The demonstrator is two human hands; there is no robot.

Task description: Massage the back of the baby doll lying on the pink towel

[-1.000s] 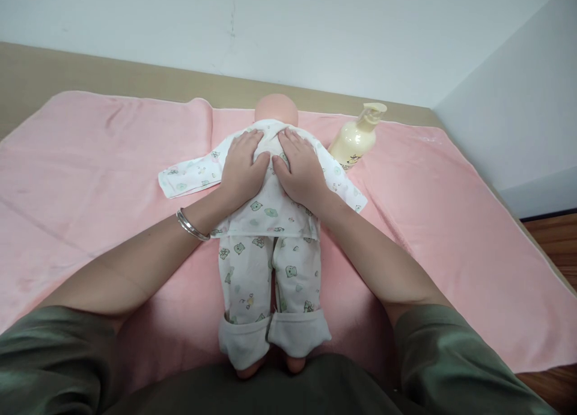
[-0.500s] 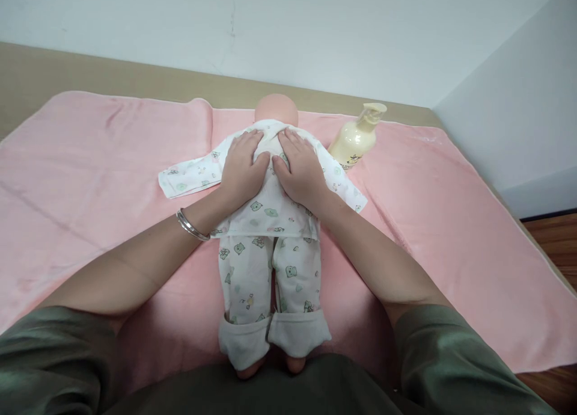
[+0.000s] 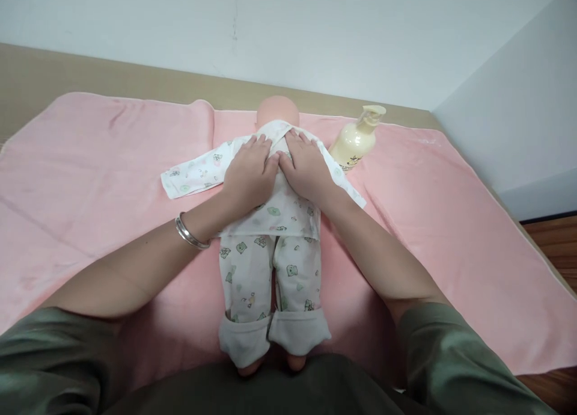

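Observation:
A baby doll (image 3: pixel 277 109) lies on the pink blanket, its bald head away from me and its feet by my lap. It wears a white printed top (image 3: pixel 288 219) and matching trousers (image 3: pixel 295 276) with turned-up cuffs. My left hand (image 3: pixel 252 169) rests flat on the left part of the doll's upper torso, fingers pointing toward the head. On the right part lies my right hand (image 3: pixel 307 165), also flat with fingers stretched. The two thumbs nearly meet at the middle. Neither hand grips anything. The doll's face and hands cannot be seen.
A cream-coloured pump bottle (image 3: pixel 356 138) leans or lies beside the doll's right-hand sleeve. The pink blanket (image 3: pixel 433 222) covers most of the tan surface (image 3: pixel 135 78), which meets a white wall (image 3: pixel 315 36) at the back. Brown wood shows at the far right.
Both hands have shifted slightly to the right across the doll's torso, and the thumbs have come closer together. The cloth near the collar has moved with them.

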